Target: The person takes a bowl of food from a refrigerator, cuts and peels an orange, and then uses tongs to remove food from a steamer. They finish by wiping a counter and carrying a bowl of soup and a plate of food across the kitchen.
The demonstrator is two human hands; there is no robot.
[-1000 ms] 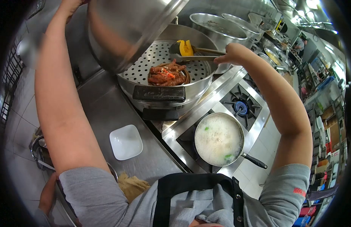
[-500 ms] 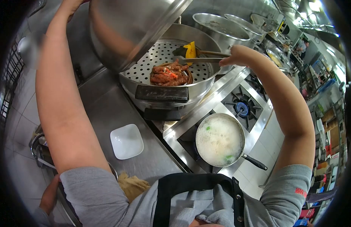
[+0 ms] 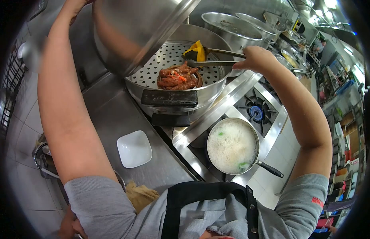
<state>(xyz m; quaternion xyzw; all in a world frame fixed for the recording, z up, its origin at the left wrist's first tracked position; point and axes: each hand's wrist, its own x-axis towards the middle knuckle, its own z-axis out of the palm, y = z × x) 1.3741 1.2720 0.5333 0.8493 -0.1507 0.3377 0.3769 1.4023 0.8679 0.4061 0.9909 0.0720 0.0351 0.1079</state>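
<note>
My right hand (image 3: 256,59) is closed around a pair of tongs (image 3: 216,63), which reach left over the steamer. Their yellow and black head (image 3: 196,51) is just behind a small round basket (image 3: 200,81) heaped with reddish-brown chicken feet (image 3: 177,77). The basket sits on the perforated tray (image 3: 147,71) inside a large metal steamer pot (image 3: 216,89). At the top edge, my left hand (image 3: 75,8) is beside a big metal lid (image 3: 133,28), held tilted over the left of the steamer; its fingers are mostly cut off by the frame.
A white bowl (image 3: 134,149) stands on the steel counter (image 3: 109,115). A frying pan of bubbling pale liquid (image 3: 232,145) sits on the stove, near a lit blue burner (image 3: 256,113). Large metal pots (image 3: 232,30) stand behind. Another person's hand (image 3: 71,223) shows at lower left.
The head of the tongs has turned and shifted slightly left and up, and my right hand has moved a little right. The lid stays raised. At lower left, the other person's hand has moved down.
</note>
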